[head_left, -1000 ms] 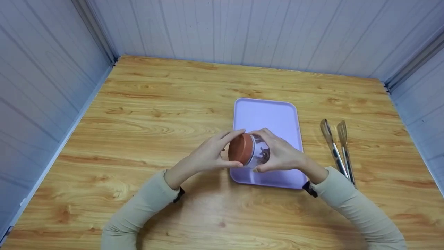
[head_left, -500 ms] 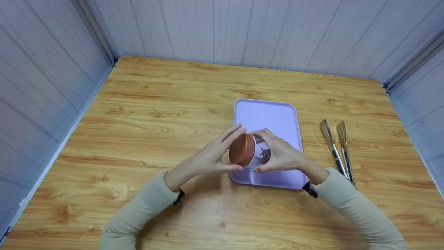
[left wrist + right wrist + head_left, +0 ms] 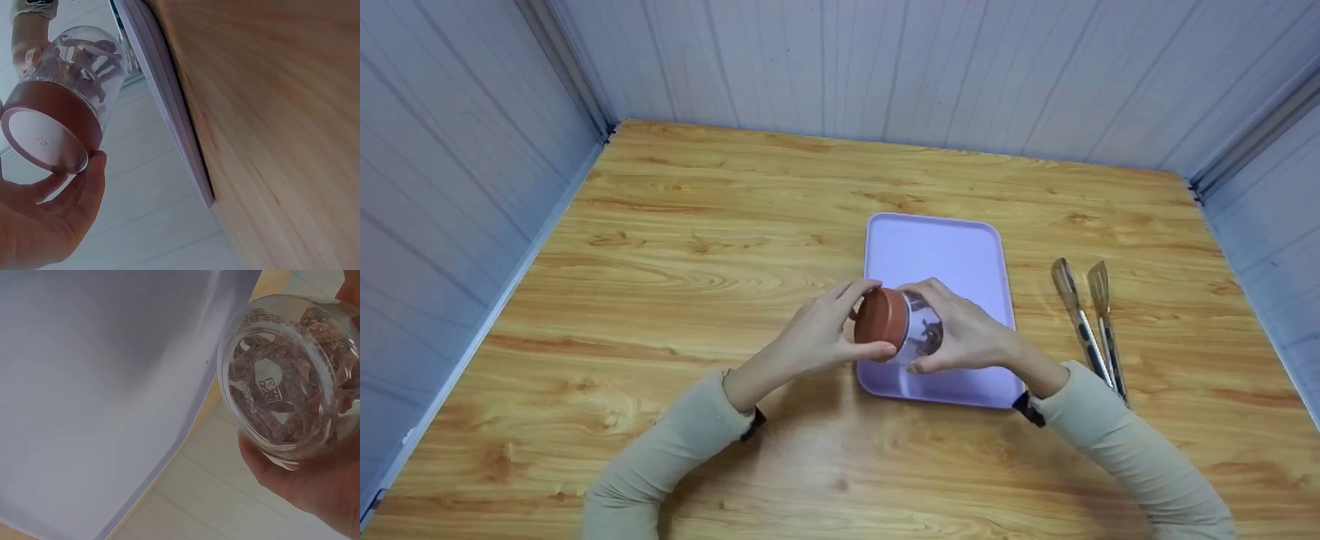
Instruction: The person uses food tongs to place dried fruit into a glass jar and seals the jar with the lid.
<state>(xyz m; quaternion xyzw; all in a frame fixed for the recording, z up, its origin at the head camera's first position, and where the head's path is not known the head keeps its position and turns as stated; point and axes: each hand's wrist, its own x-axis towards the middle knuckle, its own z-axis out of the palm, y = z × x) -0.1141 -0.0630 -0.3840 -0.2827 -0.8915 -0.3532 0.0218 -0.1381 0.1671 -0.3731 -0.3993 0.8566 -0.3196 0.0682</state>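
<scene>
A clear jar (image 3: 924, 330) with brown dried pieces inside is held tilted on its side above the lilac tray (image 3: 937, 247). Its reddish-brown lid (image 3: 880, 325) faces left, toward my left hand (image 3: 826, 330), whose thumb and fingers grip the lid's edge. My right hand (image 3: 976, 334) is wrapped round the jar's body near the base. In the left wrist view, the lid (image 3: 50, 126) sits on the jar's mouth with fingertips at its rim. Dark irregular pieces show through the jar's bottom (image 3: 278, 391) in the right wrist view.
To the right of the tray, a pair of metal tongs (image 3: 1091, 330) with dark grips lies on the wood-grain table (image 3: 697, 247). Pale panelled walls (image 3: 855, 67) enclose the table at the back and on both sides.
My left fingers lifted and spread off the lid half a second ago, and now they have closed on its edge again. The right hand keeps the jar in about the same place.
</scene>
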